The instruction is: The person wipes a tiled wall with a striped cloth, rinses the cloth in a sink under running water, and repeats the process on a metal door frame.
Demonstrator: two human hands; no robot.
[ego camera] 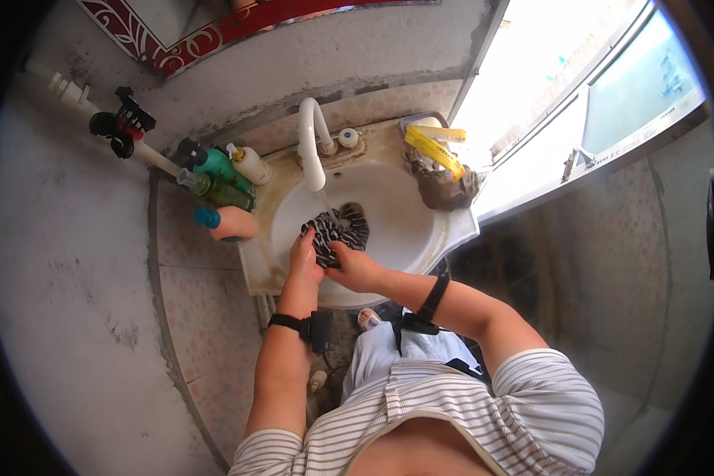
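Over the white washbasin [395,208], my left hand [305,259] grips the left edge of a bunched black-and-white striped cloth [345,237]. My right hand [356,269] holds its near edge, thumb on top. Thin water runs from the white gooseneck faucet [313,172] onto the fabric. Behind the cloth, a dark round drain opening [352,209] is partly covered. A white tap knob [348,138] sits right of the faucet base.
Several bottles crowd the left rim, among them a white pump bottle [253,165] and a peach bottle with blue cap [233,224]. A brown plastic bag [449,187] and yellow-labelled packet [431,149] occupy the right rim. An open window [619,101] is at right.
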